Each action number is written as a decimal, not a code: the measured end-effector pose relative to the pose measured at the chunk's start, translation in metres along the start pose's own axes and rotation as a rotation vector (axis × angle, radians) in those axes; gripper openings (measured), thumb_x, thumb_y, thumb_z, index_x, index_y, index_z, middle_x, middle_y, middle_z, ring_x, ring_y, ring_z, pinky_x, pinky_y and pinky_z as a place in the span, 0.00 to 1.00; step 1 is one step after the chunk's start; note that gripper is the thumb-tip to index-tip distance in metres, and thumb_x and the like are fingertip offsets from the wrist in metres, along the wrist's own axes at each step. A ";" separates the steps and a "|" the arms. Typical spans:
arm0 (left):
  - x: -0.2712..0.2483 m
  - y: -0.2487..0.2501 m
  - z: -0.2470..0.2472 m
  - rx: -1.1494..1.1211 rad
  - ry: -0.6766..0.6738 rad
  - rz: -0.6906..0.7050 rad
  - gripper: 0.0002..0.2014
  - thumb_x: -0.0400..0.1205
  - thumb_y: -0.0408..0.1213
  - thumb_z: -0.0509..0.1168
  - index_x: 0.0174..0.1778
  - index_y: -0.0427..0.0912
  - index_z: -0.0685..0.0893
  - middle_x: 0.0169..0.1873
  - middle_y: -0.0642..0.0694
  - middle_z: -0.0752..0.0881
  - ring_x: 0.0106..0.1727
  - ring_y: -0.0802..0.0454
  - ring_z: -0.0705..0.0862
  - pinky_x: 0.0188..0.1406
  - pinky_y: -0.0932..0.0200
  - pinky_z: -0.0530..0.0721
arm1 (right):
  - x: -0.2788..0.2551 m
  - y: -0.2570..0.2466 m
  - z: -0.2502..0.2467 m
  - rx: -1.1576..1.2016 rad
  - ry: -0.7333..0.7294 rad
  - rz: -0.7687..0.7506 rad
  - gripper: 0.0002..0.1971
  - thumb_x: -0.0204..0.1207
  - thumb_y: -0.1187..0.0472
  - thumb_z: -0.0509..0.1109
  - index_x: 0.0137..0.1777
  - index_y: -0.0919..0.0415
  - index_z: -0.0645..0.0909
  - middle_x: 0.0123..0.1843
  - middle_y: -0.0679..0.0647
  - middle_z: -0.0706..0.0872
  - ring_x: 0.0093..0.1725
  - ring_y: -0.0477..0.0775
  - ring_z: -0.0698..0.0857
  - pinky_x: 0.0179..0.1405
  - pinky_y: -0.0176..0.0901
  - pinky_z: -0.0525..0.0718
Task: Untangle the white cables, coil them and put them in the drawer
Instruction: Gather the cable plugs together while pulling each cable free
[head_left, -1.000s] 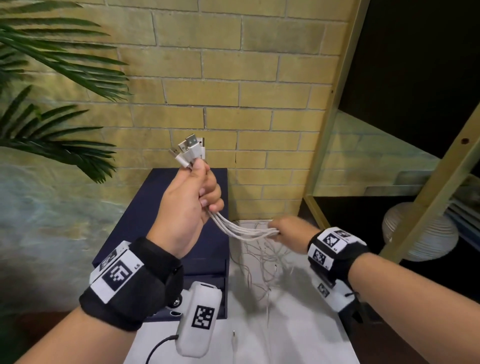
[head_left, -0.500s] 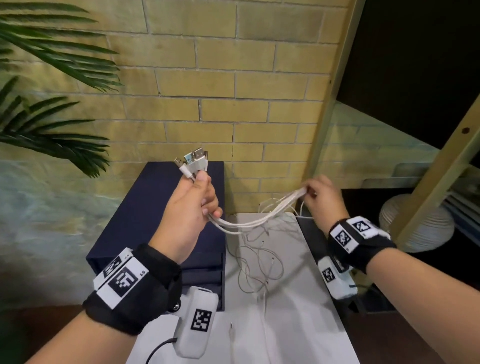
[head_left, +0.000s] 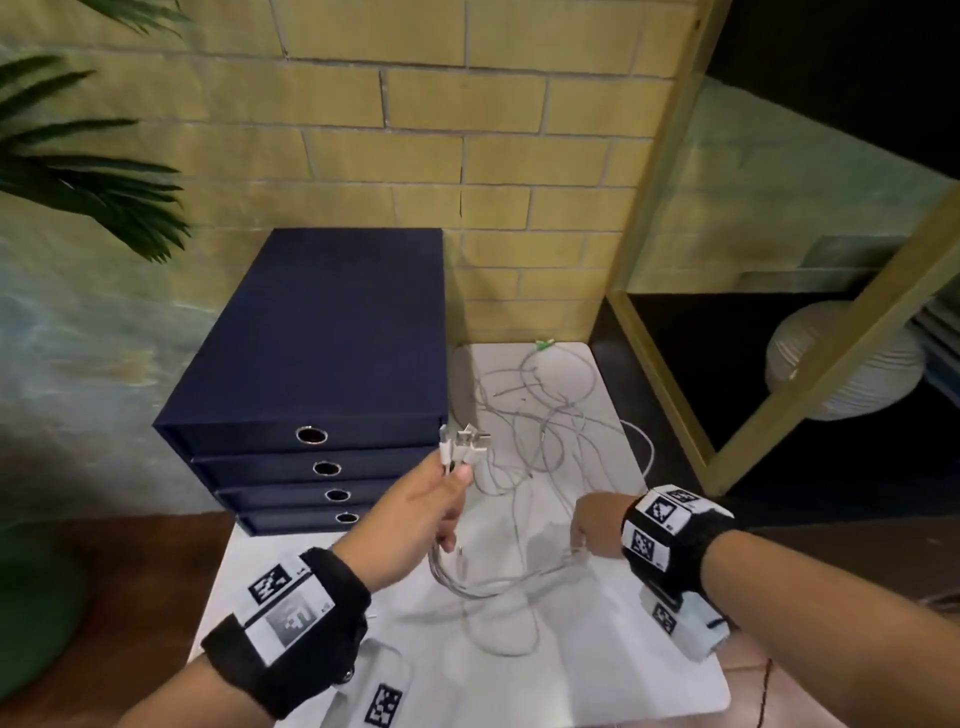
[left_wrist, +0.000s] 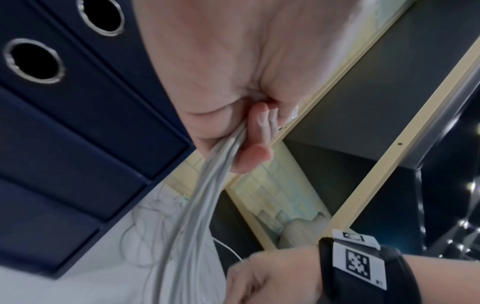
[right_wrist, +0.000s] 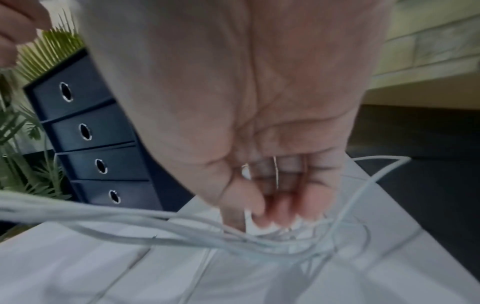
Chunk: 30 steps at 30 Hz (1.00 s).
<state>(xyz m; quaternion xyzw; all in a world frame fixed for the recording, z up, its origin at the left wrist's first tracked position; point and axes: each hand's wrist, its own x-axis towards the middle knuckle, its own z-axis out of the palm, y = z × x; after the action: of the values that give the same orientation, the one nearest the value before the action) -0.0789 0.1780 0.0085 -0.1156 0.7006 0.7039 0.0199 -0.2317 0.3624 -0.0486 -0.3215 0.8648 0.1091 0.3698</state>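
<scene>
Thin, limp white cables (head_left: 498, 579) in left hand (head_left: 415, 514) and right hand (head_left: 597, 525).

In the head view the right hand (head_left: 597, 527) turns its fingers away behind its back, so its hold on the white cables (head_left: 498, 577) cannot be seen there; the right wrist view shows them only through motion blur. The plug types bunched above the left hand (head_left: 415, 514) are too small to tell. The palm plant (head_left: 88, 171) is cut by the left edge. The counter (head_left: 597, 670) runs under both forearms.
</scene>
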 end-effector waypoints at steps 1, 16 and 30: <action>-0.002 -0.006 -0.002 0.007 0.000 -0.016 0.07 0.88 0.42 0.55 0.47 0.52 0.77 0.25 0.56 0.65 0.24 0.60 0.64 0.29 0.61 0.75 | 0.002 -0.006 0.000 0.001 0.039 -0.012 0.18 0.83 0.65 0.56 0.70 0.64 0.76 0.74 0.61 0.74 0.73 0.62 0.73 0.73 0.47 0.69; -0.012 -0.041 -0.014 0.088 0.081 -0.160 0.11 0.87 0.44 0.55 0.42 0.43 0.71 0.29 0.50 0.66 0.23 0.60 0.67 0.33 0.59 0.76 | 0.051 -0.102 0.046 -0.332 0.048 -0.283 0.26 0.79 0.61 0.62 0.77 0.50 0.64 0.73 0.58 0.64 0.69 0.63 0.70 0.62 0.56 0.78; -0.010 -0.043 -0.020 0.103 0.157 -0.124 0.12 0.87 0.43 0.55 0.48 0.36 0.75 0.29 0.51 0.68 0.23 0.61 0.68 0.32 0.60 0.75 | 0.049 -0.080 0.021 0.181 0.246 -0.338 0.02 0.75 0.61 0.70 0.45 0.56 0.82 0.50 0.55 0.88 0.45 0.52 0.81 0.44 0.36 0.72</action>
<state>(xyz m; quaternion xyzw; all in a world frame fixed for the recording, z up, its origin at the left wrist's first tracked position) -0.0583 0.1603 -0.0312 -0.2123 0.7266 0.6533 0.0147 -0.1940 0.2860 -0.0948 -0.4383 0.8435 -0.0724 0.3019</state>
